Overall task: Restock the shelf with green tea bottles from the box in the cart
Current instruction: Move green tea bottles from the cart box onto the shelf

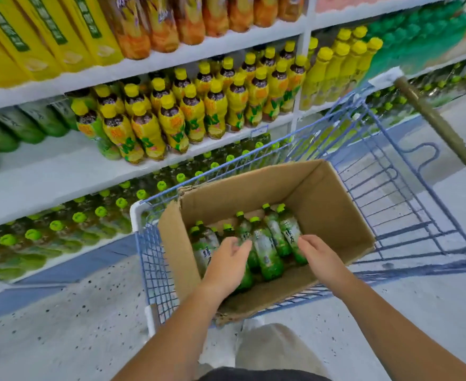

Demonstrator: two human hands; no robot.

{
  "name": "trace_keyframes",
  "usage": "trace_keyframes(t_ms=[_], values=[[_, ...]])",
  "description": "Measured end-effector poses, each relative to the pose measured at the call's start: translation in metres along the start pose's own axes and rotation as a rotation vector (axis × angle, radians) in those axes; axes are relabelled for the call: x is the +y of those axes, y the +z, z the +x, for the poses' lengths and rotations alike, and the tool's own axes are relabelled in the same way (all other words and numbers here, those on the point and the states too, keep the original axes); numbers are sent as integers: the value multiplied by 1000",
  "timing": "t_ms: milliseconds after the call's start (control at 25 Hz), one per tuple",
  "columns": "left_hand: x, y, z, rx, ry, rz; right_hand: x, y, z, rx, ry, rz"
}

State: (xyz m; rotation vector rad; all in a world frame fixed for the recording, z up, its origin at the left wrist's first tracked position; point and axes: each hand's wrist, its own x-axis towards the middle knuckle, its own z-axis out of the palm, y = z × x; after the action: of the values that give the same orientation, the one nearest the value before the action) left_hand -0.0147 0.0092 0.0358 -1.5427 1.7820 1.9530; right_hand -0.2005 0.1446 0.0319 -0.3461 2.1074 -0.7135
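An open cardboard box (333, 204) stands in a blue wire cart (407, 193). Several green tea bottles (267, 251) with green caps lie slanted inside the box. My left hand (226, 264) reaches into the box over the left bottles, fingers relaxed and just above or touching one. Over the rightmost bottle (291, 229) hovers my right hand (318, 257), its fingertips at the bottle's side. Neither hand grips anything. The shelf (47, 171) on the left has a bare stretch on its middle level, with green bottles (9, 127) at its far left.
Yellow-capped bottles (171, 116) fill the middle shelf to the right of the bare stretch. The bottom shelf holds rows of green-capped bottles (78, 218). The cart handle (443, 127) runs along the right. Speckled floor (61, 325) lies between me and the shelf.
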Motion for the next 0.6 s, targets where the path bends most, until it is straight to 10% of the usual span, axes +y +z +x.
trace_keyframes(t_ms=[600], values=[[-65, 124, 190, 19, -316, 114, 74, -16, 206, -239, 31, -724]])
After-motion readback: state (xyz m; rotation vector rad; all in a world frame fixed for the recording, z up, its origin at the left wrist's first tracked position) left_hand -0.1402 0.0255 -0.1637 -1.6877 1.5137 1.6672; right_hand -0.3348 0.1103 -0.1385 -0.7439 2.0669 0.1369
